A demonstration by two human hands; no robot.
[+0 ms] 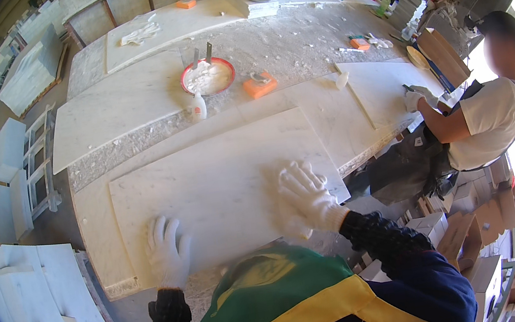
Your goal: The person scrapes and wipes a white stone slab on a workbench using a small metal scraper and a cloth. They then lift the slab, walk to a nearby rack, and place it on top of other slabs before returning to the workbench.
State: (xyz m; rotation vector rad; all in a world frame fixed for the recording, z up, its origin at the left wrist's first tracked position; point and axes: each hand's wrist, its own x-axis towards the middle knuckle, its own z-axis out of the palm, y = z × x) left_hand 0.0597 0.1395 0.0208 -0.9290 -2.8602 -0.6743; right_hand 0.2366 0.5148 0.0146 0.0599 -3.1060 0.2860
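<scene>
A pale grey-white marble slab (pixel 208 188) lies in front of me on top of a larger slab. My left hand (pixel 169 251), in a white knit glove, rests at the slab's near left edge with its fingers apart. Toward the near right corner, my right hand (pixel 308 195), gloved the same way, lies flat on the surface with fingers stretched out. Neither hand shows anything held, though what is beneath the right palm is hidden. Beyond the slab stand a red-rimmed bowl (pixel 233 73) of white paste with two putty knives, a white bottle (pixel 197 107) and an orange block (pixel 260 87).
At the right a co-worker (pixel 488 120) leans over another slab (pixel 386 88) with gloved hands. Another person's gloved hands show at the far end. More slabs (pixel 122 104) cover the dusty table (pixel 292 36). Stacked stone pieces (pixel 43 286) stand left; cartons (pixel 462 237) lie lower right.
</scene>
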